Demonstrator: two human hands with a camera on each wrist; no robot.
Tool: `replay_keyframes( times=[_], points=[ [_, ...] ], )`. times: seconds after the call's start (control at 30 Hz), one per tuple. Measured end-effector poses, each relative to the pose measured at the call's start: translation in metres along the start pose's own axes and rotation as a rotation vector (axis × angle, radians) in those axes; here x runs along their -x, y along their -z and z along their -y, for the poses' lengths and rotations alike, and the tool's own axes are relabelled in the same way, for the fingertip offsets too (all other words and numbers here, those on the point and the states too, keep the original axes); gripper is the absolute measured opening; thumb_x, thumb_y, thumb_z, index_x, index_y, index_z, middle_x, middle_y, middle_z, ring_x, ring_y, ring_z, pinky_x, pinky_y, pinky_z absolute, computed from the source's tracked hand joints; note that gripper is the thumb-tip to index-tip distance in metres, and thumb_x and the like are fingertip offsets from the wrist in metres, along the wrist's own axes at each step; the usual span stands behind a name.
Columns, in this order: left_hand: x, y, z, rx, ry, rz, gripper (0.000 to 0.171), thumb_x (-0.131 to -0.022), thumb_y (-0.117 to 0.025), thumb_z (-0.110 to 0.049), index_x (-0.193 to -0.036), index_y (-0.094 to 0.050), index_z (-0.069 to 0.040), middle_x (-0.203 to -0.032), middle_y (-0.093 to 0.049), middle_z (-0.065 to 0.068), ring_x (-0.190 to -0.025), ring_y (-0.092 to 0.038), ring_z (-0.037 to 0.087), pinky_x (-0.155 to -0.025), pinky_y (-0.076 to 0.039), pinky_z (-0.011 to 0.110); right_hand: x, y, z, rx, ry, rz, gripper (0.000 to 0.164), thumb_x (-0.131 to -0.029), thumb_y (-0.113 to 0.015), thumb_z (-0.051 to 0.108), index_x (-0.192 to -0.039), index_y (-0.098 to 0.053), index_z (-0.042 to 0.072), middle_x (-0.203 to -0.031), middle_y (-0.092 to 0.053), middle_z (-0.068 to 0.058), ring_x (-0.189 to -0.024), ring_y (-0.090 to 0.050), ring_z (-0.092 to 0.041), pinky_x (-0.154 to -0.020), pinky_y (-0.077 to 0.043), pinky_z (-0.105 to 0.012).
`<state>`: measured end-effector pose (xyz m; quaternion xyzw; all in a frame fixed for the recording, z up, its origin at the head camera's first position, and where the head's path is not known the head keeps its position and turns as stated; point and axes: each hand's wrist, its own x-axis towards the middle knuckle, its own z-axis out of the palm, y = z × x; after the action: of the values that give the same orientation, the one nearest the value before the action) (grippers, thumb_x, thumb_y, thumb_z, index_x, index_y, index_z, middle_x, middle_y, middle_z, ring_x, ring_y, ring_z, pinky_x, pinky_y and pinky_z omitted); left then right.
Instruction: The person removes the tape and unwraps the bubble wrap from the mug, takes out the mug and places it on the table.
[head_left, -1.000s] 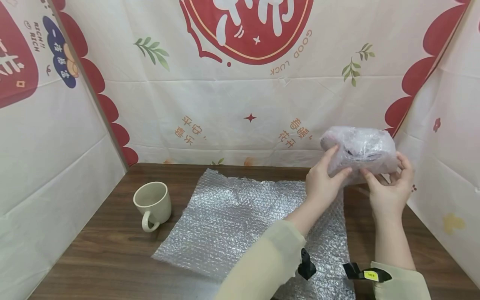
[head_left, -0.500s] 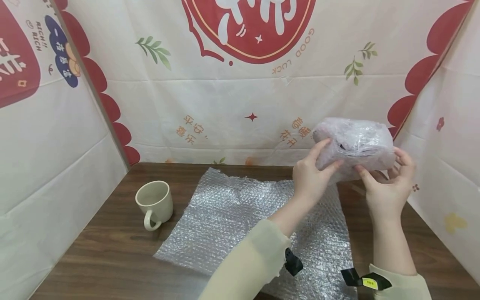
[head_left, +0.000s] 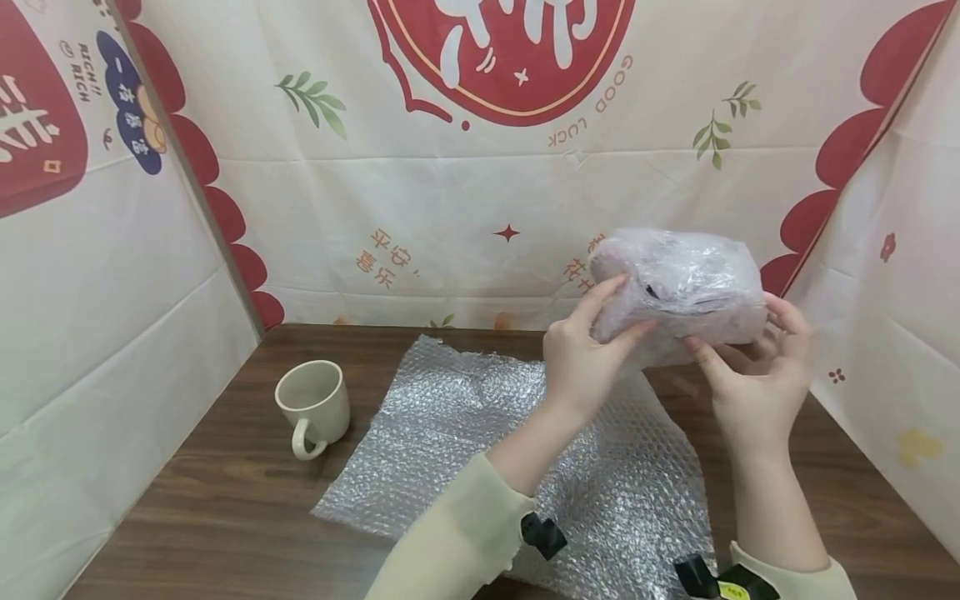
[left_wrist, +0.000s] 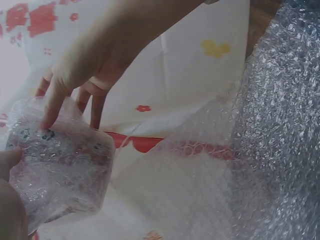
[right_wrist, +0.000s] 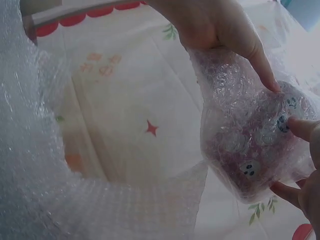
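Beige mug (head_left: 321,417) upright on brown table (head_left: 187,517), handle pointing your way! Behind mug, you face white backdrop (head_left: 435,192), red emblem (head_left: 517,100) up high. Left of mug, side cloth (head_left: 127,333), blue label (head_left: 129,104); well right of mug, yellow print (head_left: 918,447).

Left grip (head_left: 583,360) and right grip (head_left: 761,392) pinch side by side, thumbs (head_left: 632,337) pointing inward.

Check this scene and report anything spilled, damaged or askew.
Nothing looks spilled or broken. Only the bubble wrap seems a bit off: it lies askew on the table, its far edge uneven. The mug stands upright. Inside the bundle, things are too veiled to judge.
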<state>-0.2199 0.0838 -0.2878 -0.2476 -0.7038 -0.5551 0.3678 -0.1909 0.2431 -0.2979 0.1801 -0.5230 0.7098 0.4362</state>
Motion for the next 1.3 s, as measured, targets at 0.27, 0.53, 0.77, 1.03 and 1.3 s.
replay_keyframes(
  times=[0.27, 0.53, 0.77, 1.03, 1.3],
  points=[
    [0.005, 0.034, -0.004, 0.029, -0.049, -0.050, 0.050, -0.074, -0.084, -0.024, -0.120, -0.065, -0.015, -0.099, -0.072, 0.006, -0.063, -0.053, 0.002, -0.067, -0.048, 0.014, 0.015, -0.017, 0.005, -0.017, 0.027, 0.104, 0.073, -0.066, -0.067, -0.029, -0.131, -0.041, -0.008, -0.124, -0.047, -0.019, -0.104, -0.057, -0.028, -0.082, -0.053, -0.027],
    [0.022, 0.061, -0.005, 0.104, 0.111, -0.046, 0.058, -0.074, -0.084, -0.021, -0.127, -0.061, -0.014, -0.112, -0.068, 0.004, -0.099, -0.063, 0.007, -0.081, -0.051, 0.022, 0.033, -0.033, 0.008, 0.049, 0.043, 0.205, 0.070, -0.067, -0.066, -0.028, -0.130, -0.041, -0.010, -0.126, -0.048, -0.015, -0.106, -0.056, -0.027, -0.086, -0.051, -0.026],
    [0.037, 0.081, -0.008, 0.033, 0.201, -0.042, 0.079, -0.068, -0.088, -0.024, -0.137, -0.052, -0.011, -0.127, -0.060, 0.001, -0.113, -0.057, 0.013, -0.091, -0.047, 0.027, 0.048, -0.047, 0.009, 0.232, 0.134, 0.271, 0.068, -0.067, -0.072, -0.023, -0.127, -0.043, -0.011, -0.124, -0.047, -0.013, -0.102, -0.056, -0.024, -0.085, -0.051, -0.024],
    [0.042, 0.103, 0.002, 0.010, 0.158, -0.032, 0.074, -0.066, -0.088, -0.021, -0.132, -0.057, -0.009, -0.123, -0.062, 0.001, -0.109, -0.060, 0.013, -0.089, -0.049, 0.027, 0.063, -0.057, 0.004, 0.273, 0.127, 0.342, 0.073, -0.061, -0.070, -0.029, -0.127, -0.047, -0.010, -0.122, -0.047, -0.011, -0.098, -0.057, -0.021, -0.080, -0.052, -0.023],
    [0.050, 0.118, 0.017, 0.033, 0.150, -0.025, 0.071, -0.067, -0.087, -0.022, -0.131, -0.059, -0.014, -0.116, -0.067, 0.000, -0.102, -0.064, 0.012, -0.084, -0.052, 0.028, 0.075, -0.058, -0.002, 0.283, 0.086, 0.430, 0.073, -0.063, -0.070, -0.029, -0.129, -0.047, -0.008, -0.123, -0.046, -0.007, -0.097, -0.056, -0.019, -0.081, -0.052, -0.024]
  ],
)
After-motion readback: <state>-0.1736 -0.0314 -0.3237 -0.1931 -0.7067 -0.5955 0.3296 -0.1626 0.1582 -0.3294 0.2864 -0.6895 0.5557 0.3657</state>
